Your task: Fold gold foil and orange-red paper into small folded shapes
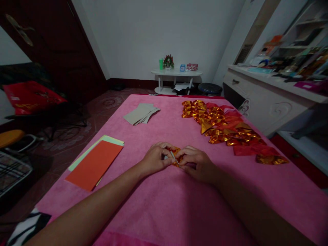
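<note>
Between my two hands, over the middle of the pink cloth, is a small piece of shiny gold-orange foil paper (175,149) with a pale grey inner side showing. My left hand (156,156) pinches its left part between thumb and fingers. From the right, my right hand (196,162) grips the other part, fingertips close to the left thumb. My fingers cover much of the foil paper, so its full shape is hidden. To the right lie rows of gold and red foil pieces (220,123), pinched and folded like wrapped candies.
A pink cloth (159,205) covers the table. A stack of greyish paper squares (142,113) lies at the far left, with orange paper (96,164) over pale green sheets nearer. Beyond stand a small white table (176,72), a round stool (210,89) and a white cabinet (269,99).
</note>
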Demonstrator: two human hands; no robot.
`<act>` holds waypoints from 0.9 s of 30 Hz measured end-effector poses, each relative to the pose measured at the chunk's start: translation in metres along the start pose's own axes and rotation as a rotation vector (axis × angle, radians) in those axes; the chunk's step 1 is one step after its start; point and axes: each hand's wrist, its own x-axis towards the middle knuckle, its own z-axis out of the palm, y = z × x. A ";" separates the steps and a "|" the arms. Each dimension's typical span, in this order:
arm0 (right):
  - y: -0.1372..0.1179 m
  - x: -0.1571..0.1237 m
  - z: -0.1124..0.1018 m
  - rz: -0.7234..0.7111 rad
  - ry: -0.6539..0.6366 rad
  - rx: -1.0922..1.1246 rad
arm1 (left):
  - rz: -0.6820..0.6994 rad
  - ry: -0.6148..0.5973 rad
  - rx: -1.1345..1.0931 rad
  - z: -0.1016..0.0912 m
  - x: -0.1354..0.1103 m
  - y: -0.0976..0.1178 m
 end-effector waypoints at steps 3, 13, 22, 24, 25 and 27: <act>0.000 0.000 0.000 0.005 0.005 0.017 | -0.018 0.010 -0.001 0.000 0.000 0.001; -0.004 0.000 0.000 0.024 0.066 0.012 | -0.054 0.072 0.000 0.005 0.001 0.000; -0.001 -0.001 -0.001 0.016 0.045 0.007 | -0.019 0.008 0.045 0.003 0.001 -0.002; -0.001 0.000 -0.001 0.016 0.042 0.012 | 0.001 -0.023 0.054 0.002 0.000 -0.002; -0.002 0.001 -0.001 0.016 0.044 0.015 | 0.011 -0.039 0.057 0.001 0.000 -0.002; -0.002 0.002 -0.002 0.015 0.047 0.019 | 0.025 -0.064 0.062 -0.002 0.000 0.000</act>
